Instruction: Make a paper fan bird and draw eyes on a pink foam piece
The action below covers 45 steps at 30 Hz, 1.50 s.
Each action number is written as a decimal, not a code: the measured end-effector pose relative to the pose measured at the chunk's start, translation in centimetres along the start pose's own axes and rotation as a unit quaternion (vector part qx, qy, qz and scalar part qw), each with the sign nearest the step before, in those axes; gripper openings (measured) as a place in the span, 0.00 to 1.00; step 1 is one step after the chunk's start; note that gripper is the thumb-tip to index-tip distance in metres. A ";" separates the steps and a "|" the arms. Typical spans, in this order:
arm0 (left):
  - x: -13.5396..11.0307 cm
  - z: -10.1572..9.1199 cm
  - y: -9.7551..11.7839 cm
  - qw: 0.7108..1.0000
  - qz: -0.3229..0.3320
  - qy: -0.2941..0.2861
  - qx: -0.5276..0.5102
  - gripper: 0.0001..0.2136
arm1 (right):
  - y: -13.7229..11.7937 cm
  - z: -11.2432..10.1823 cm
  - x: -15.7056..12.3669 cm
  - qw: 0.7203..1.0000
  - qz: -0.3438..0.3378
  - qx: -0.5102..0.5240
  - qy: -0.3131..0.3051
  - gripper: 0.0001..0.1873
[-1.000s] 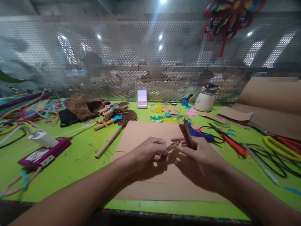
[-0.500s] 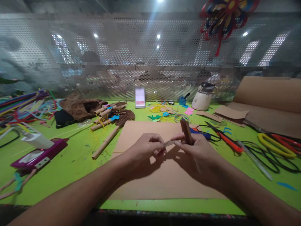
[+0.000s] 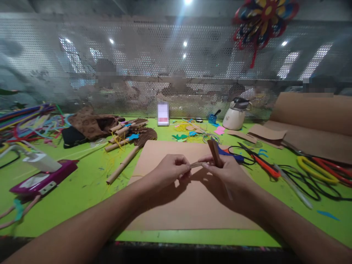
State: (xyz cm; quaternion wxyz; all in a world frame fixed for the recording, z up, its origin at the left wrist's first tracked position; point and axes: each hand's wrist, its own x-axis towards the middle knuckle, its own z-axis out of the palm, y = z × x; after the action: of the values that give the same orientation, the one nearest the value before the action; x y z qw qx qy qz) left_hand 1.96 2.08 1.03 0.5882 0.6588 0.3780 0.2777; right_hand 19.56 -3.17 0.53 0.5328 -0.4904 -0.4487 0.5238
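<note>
My left hand (image 3: 169, 171) is closed in a pinch on one end of a thin brown paper strip (image 3: 195, 164). My right hand (image 3: 227, 172) pinches the strip's other end and also grips a folded brown paper piece (image 3: 215, 153) that stands up from its fingers. Both hands hover over a brown cardboard sheet (image 3: 176, 205) lying on the green table (image 3: 82, 190).
Rolled paper sticks (image 3: 123, 145) and a brown fan shape lie left of the sheet. Scissors (image 3: 261, 161), a blue glue gun (image 3: 229, 156) and cables (image 3: 316, 183) lie right. A purple case (image 3: 41, 179), a white kettle (image 3: 235, 115), a phone (image 3: 162, 113) and a mesh screen stand around.
Both hands have drifted slightly left and up with the strip. The pinch on the strip is unchanged.
</note>
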 end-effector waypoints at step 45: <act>0.7 -2.7 0.0 0.912 0.165 0.083 0.367 0.08 | -1.0 -3.8 1.4 0.862 -0.203 -0.444 -0.138 0.11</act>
State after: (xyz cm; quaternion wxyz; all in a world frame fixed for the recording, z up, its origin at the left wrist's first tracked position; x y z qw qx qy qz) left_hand 0.17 4.15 1.43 0.2175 0.8558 0.3869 0.2658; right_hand 23.46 -1.95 0.99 0.2862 -0.4961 -0.7918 0.2121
